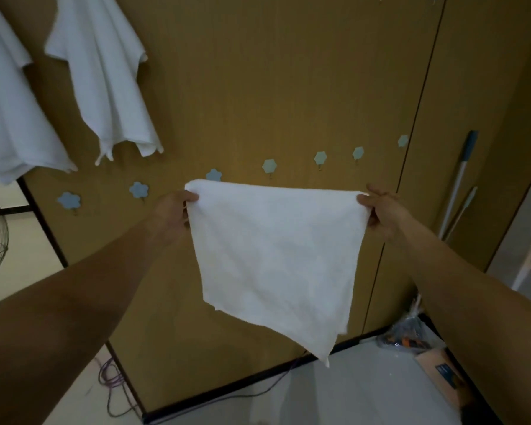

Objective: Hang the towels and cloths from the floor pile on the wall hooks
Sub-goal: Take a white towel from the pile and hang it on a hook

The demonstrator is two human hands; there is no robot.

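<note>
Wooden wall [258,87] with a row of flower hooks [269,165], two towels [105,87] already hanging up top.
Both hands pinch a white cloth [276,256] by its top corners, left hand [174,213] and right hand [383,210], stretched flat just below the hooks.

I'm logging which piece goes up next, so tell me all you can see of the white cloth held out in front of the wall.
The plain white square cloth, soft-looking, is spread flat in the air before the brown wooden wall, with its top edge stretched out. The left hand pinches one top corner, the right hand the other. Its lower edge hangs slanted, one corner pointing down.
</note>
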